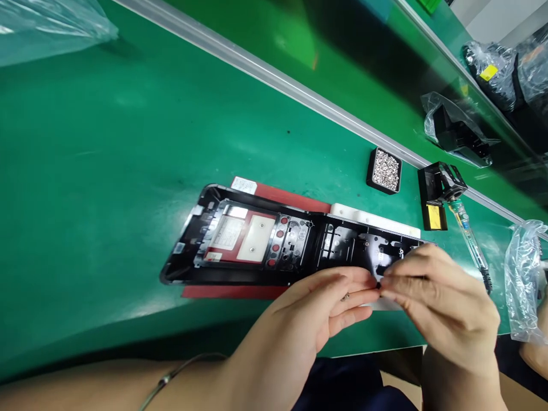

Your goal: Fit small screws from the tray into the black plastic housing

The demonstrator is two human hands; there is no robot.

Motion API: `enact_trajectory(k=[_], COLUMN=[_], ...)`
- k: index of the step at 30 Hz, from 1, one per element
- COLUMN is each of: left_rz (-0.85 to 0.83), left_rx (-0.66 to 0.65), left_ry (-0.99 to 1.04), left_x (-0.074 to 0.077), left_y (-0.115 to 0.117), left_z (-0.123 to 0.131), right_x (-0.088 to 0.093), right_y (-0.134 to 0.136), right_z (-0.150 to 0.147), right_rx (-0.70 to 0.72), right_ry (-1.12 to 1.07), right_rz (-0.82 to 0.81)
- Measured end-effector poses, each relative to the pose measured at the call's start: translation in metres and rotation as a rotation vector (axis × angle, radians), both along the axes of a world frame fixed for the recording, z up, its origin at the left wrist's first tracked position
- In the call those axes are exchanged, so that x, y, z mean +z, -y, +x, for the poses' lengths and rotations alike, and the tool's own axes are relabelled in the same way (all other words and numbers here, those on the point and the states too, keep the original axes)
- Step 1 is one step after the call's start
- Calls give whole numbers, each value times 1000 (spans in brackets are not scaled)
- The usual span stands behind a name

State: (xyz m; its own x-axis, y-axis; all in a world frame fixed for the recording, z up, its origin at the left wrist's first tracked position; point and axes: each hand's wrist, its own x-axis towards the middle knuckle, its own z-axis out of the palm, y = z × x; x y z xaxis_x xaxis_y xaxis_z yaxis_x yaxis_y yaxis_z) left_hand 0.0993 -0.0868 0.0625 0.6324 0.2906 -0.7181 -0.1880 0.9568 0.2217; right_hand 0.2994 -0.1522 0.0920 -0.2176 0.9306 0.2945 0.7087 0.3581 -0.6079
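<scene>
A long black plastic housing (312, 240) lies face down on a red fixture board (240, 291), its ribbed inside showing. Over its right part is my left hand (317, 302), palm turned up and fingers extended. A tiny metal piece (345, 297) rests on those fingers; its exact kind is too small to tell. My right hand (436, 291) is closed in a pinch at the left fingertips, beside the housing's near edge. What sits between the right fingertips is hidden.
A small black box (386, 170) full of shiny metal pieces stands beyond the housing. To the right are a black stand (433, 197) and a clear-handled tool (468, 231) with a cable. Plastic bags (524, 279) and another person's arm (537, 357) are at the right edge.
</scene>
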Motion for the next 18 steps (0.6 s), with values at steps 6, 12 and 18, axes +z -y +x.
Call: enact_trajectory(k=[6,12,18], left_rz=[28,15,-7], left_rx=[-74,-97,-148], left_ry=[137,177,40], left_x=[-5,-6,-4], left_y=[0,3,6], left_z=[-1,-5,-8], right_x=[-6,-8,-8], right_y=[13,16,21], right_z=[-27,-30,-29], right_rx=[35,-10,-15], right_ry=[-47,-37,-152], right_rz=[-105,-142,-193])
